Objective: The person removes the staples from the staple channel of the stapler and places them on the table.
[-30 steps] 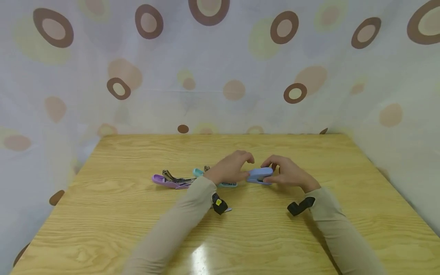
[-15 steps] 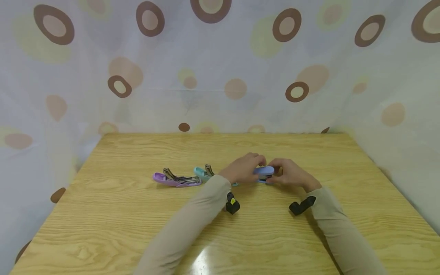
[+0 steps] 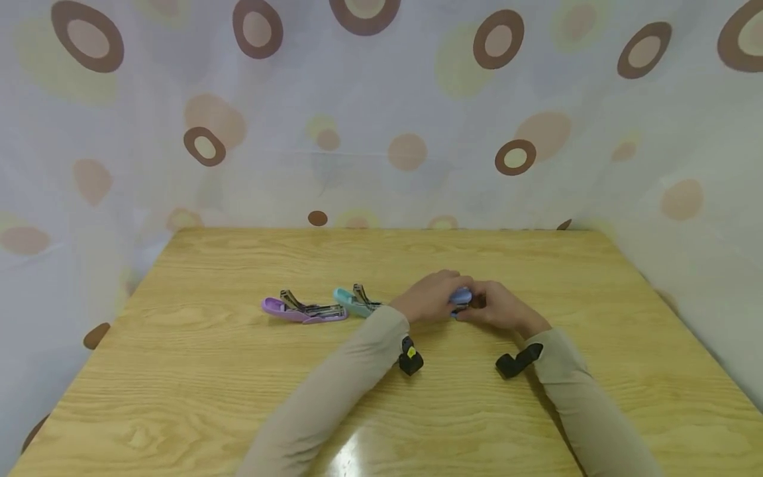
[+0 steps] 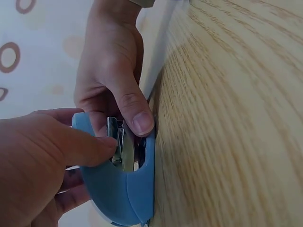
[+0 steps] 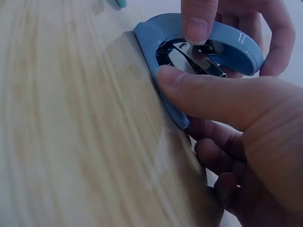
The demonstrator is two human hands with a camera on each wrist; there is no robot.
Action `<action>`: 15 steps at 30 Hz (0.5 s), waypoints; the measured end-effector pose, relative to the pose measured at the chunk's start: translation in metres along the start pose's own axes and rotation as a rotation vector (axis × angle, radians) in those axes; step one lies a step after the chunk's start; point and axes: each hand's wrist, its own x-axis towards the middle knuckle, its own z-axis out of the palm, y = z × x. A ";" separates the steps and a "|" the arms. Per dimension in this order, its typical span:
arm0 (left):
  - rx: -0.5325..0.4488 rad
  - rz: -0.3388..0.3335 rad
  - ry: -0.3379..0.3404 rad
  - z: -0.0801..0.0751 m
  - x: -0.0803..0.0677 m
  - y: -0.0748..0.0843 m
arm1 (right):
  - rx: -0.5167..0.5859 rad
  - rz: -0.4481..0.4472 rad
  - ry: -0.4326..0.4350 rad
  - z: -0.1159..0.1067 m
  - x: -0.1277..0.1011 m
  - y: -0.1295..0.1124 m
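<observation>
Head view: stapler [image 3: 461,296] lengthwise left-right

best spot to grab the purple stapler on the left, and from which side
Judging by its pose, grip the purple stapler across its flat plastic base, fingers on the near and far long edges, coming from above. It lies open on the table, metal arm raised, so the low base looks like the steadier hold.

Purple stapler [image 3: 301,310], seemingly teal stapler [image 3: 354,303]

Looks like a makeshift recording setup, not a real room: a plain wooden table [image 3: 179,397] boxed in on three sides by a white curtain [image 3: 417,99] printed with brown and beige ovals.
</observation>
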 end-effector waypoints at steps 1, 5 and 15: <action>-0.003 0.003 0.004 0.000 0.000 0.001 | -0.015 0.009 0.004 0.000 0.000 -0.001; -0.021 0.010 0.015 -0.003 -0.002 0.002 | -0.047 0.016 0.003 -0.001 -0.002 -0.010; -0.089 0.014 -0.007 -0.006 -0.001 0.002 | -0.022 -0.014 -0.012 -0.001 -0.005 -0.035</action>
